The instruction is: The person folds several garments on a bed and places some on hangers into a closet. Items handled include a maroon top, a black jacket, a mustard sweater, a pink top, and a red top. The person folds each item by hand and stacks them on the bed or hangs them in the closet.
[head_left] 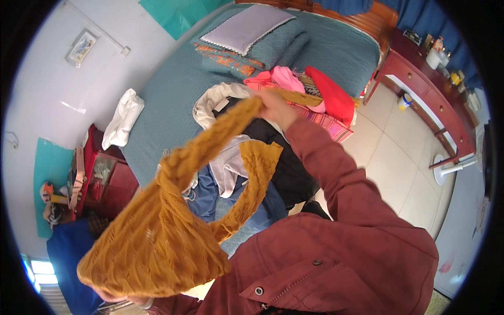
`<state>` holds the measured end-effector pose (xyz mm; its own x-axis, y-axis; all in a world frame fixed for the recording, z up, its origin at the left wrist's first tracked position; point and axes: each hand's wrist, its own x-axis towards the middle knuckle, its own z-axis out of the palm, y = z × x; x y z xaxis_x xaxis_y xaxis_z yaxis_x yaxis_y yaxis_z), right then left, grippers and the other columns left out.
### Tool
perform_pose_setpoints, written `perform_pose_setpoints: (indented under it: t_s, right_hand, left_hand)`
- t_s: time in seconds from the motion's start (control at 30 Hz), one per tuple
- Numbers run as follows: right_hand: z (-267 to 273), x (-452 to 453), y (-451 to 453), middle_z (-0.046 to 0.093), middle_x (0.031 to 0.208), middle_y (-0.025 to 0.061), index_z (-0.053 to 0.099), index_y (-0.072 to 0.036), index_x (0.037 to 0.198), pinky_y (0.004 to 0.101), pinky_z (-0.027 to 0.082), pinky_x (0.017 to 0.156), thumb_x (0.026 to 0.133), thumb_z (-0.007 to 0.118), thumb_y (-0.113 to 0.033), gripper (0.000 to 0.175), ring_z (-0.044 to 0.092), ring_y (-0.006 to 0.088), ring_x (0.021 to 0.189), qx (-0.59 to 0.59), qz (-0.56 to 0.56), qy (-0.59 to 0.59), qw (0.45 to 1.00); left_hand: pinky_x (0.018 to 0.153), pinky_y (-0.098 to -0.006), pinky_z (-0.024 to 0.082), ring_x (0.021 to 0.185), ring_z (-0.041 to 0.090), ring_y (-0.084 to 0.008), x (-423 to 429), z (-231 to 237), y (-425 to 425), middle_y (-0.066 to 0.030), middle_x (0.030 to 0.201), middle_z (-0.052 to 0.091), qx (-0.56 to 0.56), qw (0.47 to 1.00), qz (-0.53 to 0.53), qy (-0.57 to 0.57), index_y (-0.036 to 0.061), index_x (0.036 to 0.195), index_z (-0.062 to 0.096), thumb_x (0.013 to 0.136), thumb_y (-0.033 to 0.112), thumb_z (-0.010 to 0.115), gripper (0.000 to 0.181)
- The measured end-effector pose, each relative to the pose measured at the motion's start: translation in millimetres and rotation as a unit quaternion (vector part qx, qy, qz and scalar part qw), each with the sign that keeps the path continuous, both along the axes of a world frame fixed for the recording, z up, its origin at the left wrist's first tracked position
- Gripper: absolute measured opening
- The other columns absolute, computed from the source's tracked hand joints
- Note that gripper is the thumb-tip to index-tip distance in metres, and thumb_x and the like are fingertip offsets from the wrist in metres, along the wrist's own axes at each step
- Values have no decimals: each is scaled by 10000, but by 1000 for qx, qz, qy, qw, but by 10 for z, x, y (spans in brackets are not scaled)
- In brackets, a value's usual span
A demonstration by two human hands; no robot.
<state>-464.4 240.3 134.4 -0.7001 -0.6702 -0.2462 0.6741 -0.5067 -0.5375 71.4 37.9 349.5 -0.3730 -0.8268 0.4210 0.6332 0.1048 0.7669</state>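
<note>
A mustard cable-knit sweater (157, 244) stretches across the lower left. My right hand (273, 108) grips one of its sleeves, pulled up and away over the bed. The other sleeve dangles in a curve toward the middle. My left hand (114, 297) is at the sweater's lower edge, mostly hidden by the knit. Beneath the raised sleeve lie a black garment (285, 169) with a cream part (204, 100), a light grey garment (230, 163) and dark blue clothing (204, 195).
A teal-covered bed (157, 102) carries a pillow (248, 27), red clothing (328, 94) and a white folded item (124, 118). A dark red desk (425, 90) stands right of it, near a white fan stand (443, 171). A red cabinet (122, 181) is at left.
</note>
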Motion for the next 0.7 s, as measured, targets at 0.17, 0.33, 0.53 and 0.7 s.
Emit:
perform_pose_setpoints:
  t_s: [0.17,0.33,0.53,0.7]
  right_hand:
    - [2137,-109,-840,641,966,98,612,-52,1003,363,532,811,872,626,-163,173,631,224,884,-118,94,425,892]
    - [3910,547,-422,623,1045,193,576,17,1070,414,528,894,885,638,-177,275,631,295,1002,-324,167,522,771]
    - [2125,-494,-577,652,1010,219,541,51,1161,443,553,801,855,643,-420,571,663,304,930,69,179,398,897]
    - [283,519,-395,633,977,239,397,-13,1336,407,570,718,902,560,-482,660,670,325,858,282,274,203,897]
  left_hand:
    - [1001,-489,440,1158,550,-350,168,-84,-185,-220,1289,532,25,999,-44,-14,-45,1310,459,855,187,589,527]
    - [1001,-394,436,1115,578,-283,-408,-421,-118,-175,1227,581,24,976,-156,-148,-86,1277,468,842,71,569,473]
    - [963,-363,462,1118,579,-230,-438,-664,-119,-154,1231,578,130,970,-147,-141,-68,1264,477,987,197,481,383]
    - [1009,-402,435,1185,541,-264,-769,-705,-140,-163,1300,538,143,950,-241,-137,-23,1332,433,1001,287,447,454]
